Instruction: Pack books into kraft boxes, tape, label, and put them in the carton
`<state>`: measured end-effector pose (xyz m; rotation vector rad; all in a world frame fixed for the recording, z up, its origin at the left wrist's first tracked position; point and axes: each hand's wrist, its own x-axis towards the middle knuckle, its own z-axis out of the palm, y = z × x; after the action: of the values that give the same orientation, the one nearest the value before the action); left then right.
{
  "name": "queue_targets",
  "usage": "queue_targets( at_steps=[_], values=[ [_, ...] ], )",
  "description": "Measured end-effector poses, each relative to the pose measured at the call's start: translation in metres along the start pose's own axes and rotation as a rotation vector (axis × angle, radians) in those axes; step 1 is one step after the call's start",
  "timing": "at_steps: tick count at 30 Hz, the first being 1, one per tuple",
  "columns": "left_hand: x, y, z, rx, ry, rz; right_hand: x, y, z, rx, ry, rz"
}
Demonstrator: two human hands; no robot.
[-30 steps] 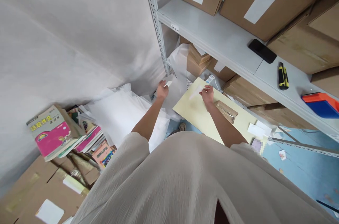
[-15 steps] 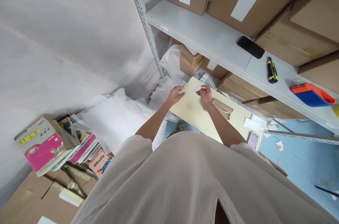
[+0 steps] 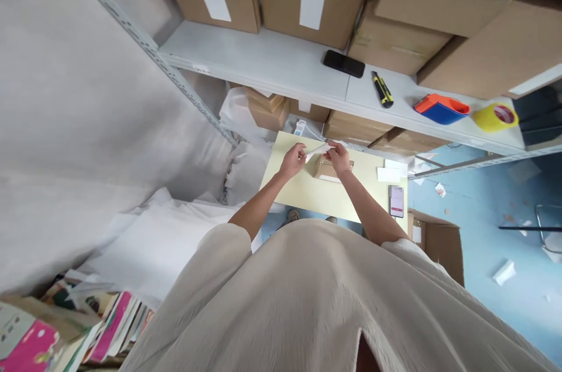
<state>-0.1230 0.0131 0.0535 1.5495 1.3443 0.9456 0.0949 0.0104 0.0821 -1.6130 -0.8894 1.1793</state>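
Above the pale yellow tabletop [image 3: 298, 189], a thin white slip of paper [image 3: 317, 151], perhaps a label, stretches between my hands. My left hand [image 3: 293, 161] is closed at its lower left end, with fingertips pinched there. At the upper right end my right hand [image 3: 339, 158] pinches the slip between thumb and fingers. Just below the slip, partly hidden by my right hand and wrist, lies a small brown cardboard box [image 3: 324, 169] with shiny tape on it.
White papers [image 3: 389, 174] and a lit phone [image 3: 396, 202] lie at the table's right end. The shelf [image 3: 263, 55] above holds cartons [image 3: 307, 3], a black phone [image 3: 343, 64], a yellow-black cutter [image 3: 382, 89], an orange-blue tape dispenser [image 3: 441, 109] and yellow tape [image 3: 496, 118]. An opened carton [image 3: 443, 246] stands right.
My view has swung to the right. The hands were apart, with a pale slip at my right hand; now both are at the slip, held out between them over the box.
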Motion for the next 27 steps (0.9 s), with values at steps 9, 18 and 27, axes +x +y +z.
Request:
queue_targets(
  at_steps=[9,18,27],
  values=[
    [0.031,0.029,0.055,-0.176,-0.135,-0.053,-0.007,0.007,-0.081,-0.168,0.184,-0.068],
    [0.045,0.045,0.070,-0.259,-0.259,-0.067,-0.014,0.008,-0.111,-0.238,0.191,0.054],
    [0.048,0.047,0.068,-0.285,-0.281,-0.112,-0.007,0.008,-0.111,-0.234,0.090,0.101]
  ],
)
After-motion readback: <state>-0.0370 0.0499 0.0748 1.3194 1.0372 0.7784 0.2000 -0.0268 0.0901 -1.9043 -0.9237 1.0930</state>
